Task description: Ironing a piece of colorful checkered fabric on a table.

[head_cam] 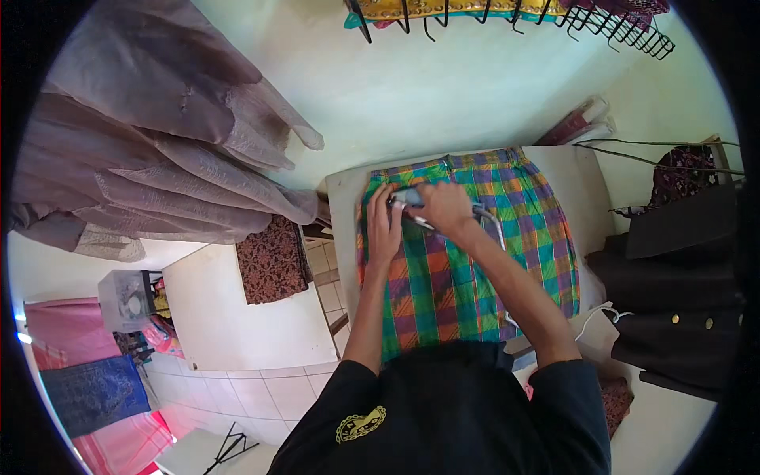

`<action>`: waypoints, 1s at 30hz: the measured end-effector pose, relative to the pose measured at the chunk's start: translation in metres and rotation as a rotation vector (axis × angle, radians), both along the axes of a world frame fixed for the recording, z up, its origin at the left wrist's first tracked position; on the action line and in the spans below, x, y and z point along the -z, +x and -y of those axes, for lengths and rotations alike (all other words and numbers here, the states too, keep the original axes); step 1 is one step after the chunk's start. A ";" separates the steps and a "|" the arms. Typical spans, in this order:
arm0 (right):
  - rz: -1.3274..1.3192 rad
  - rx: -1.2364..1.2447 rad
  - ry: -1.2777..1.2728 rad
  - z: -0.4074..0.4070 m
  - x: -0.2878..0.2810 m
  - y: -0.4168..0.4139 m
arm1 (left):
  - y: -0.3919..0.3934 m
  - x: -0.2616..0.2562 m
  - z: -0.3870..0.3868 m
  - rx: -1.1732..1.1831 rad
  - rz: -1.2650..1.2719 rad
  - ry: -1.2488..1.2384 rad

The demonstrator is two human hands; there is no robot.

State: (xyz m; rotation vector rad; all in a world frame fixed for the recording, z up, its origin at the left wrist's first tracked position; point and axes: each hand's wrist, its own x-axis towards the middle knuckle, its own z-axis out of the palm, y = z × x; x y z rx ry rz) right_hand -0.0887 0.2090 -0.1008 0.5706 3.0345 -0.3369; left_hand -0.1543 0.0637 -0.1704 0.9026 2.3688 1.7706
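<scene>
A plaid skirt-like garment (439,279) in green, orange and purple lies spread on a pale ironing surface (594,190), its gathered waistband towards the wall. My right hand (445,205) is closed around the handle of a clothes iron (408,198), which rests on the cloth near the waistband. The iron's grey cord runs back under my right forearm. My left hand (383,222) lies on the garment's left part, fingers stretched towards the waistband, close beside the iron's tip. The soleplate is mostly hidden.
Mauve garments (196,160) hang at the left. A folded dark patterned cloth (273,261) lies on a white table (237,320). Dark clothes with gold buttons (671,297) hang at the right, below cables (653,142). A black wire rack (510,18) is on the wall.
</scene>
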 end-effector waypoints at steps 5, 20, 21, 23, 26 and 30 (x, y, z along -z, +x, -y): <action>-0.028 0.120 0.044 -0.016 -0.006 0.002 | -0.002 0.003 -0.004 0.094 -0.212 -0.292; -0.051 0.295 -0.027 -0.032 0.013 0.126 | 0.034 0.008 -0.032 0.018 -0.451 -0.565; -0.017 0.230 -0.045 -0.020 0.008 0.137 | 0.042 0.007 -0.038 0.046 -0.443 -0.555; 0.061 0.100 -0.040 -0.001 -0.004 0.155 | 0.054 0.006 -0.044 0.193 -0.349 -0.496; 0.014 0.194 0.018 -0.007 -0.006 0.163 | 0.059 0.011 -0.041 0.226 -0.465 -0.576; -0.074 0.469 0.091 -0.071 0.004 0.128 | 0.062 0.010 -0.043 0.215 -0.506 -0.601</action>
